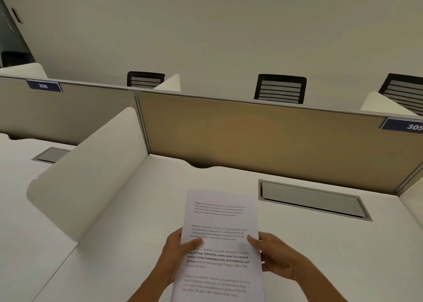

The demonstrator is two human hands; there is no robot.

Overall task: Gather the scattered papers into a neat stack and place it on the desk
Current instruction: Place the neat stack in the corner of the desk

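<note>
Papers, white printed sheets squared into one stack (219,244), are held up in front of the person over the near middle of the white laminate desk (128,221). Paragraphs of black text face the camera. The stack's long axis runs near to far, tipped slightly so the far short edge leans left of the near one, and the near edge runs out of view at the bottom.

Each long side has a hand on it. The left hand (180,251) clamps the left edge about halfway along, thumb lying across the printed face and fingers hidden behind the sheets. The right hand (274,256) pinches the right edge at much the same height, thumb on top and fingers curled beneath. Both hands are closed on the stack, and neither is nearer to it than the other.

No loose sheets show elsewhere on the desk, so the gathering looks finished and only the setting down seems left. Whether the stack touches the surface anywhere cannot be told.

Bare desk lies directly below and beyond the stack. A grey rectangular cable hatch (311,198) is set into the desk to the far right, near the stack's far right corner. A white curved side divider (91,171) stands well apart on the left, and the tan fabric partition (251,136) closes the far side.
</note>
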